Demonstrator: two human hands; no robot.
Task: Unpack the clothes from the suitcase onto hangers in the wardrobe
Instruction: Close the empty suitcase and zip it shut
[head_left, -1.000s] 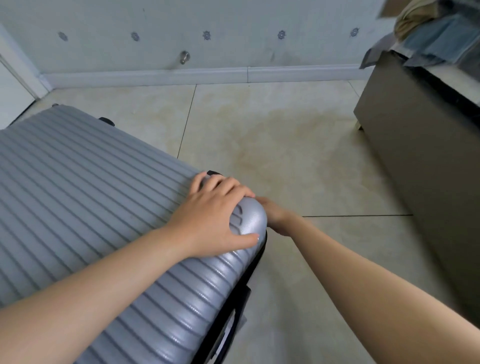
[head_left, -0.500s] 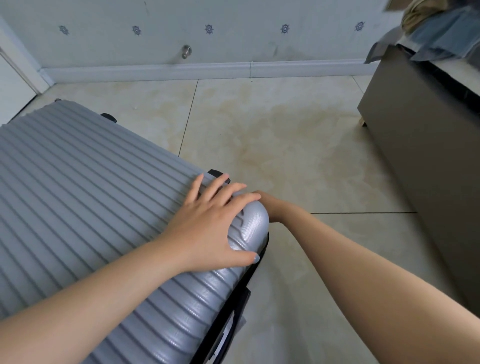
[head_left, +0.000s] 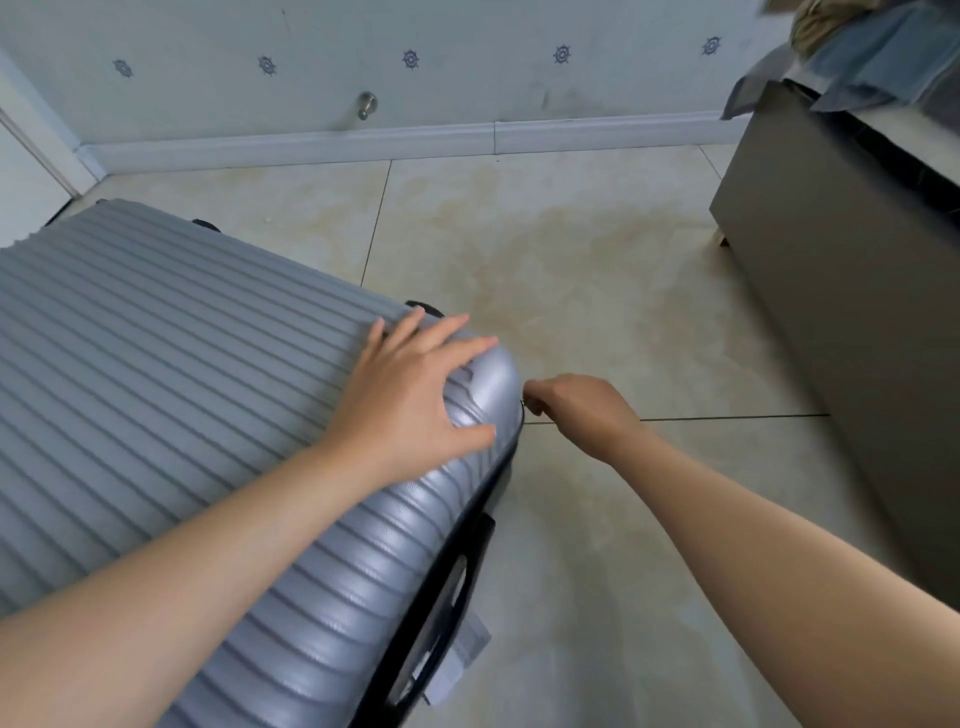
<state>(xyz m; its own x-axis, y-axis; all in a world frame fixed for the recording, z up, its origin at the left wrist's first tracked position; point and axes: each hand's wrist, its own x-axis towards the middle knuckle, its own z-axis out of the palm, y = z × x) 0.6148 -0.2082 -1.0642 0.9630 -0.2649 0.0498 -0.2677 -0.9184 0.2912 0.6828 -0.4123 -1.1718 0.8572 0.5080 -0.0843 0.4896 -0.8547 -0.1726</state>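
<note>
The tiled floor (head_left: 597, 270) extends beyond and to the right of both hands. The grey ribbed suitcase (head_left: 156, 338) lies flat and closed on this floor, under the left hand and left of the right hand. A dark cabinet (head_left: 841, 270) stands well to the right of the right hand, with a pile of clothes (head_left: 857, 67) on its top.

The left hand (head_left: 415, 395) rests on the rounded suitcase corner, fingers spread and extended, gripping nothing. The right hand (head_left: 576, 410) is just beside that corner, fingers curled, pinching a small zipper pull (head_left: 523, 408) at the seam; the pull is too small to show detail.

A black carry handle (head_left: 467, 566) sits on the suitcase side, nearer the person than both hands. A black wheel (head_left: 423, 306) shows just beyond the left fingertips.
</note>
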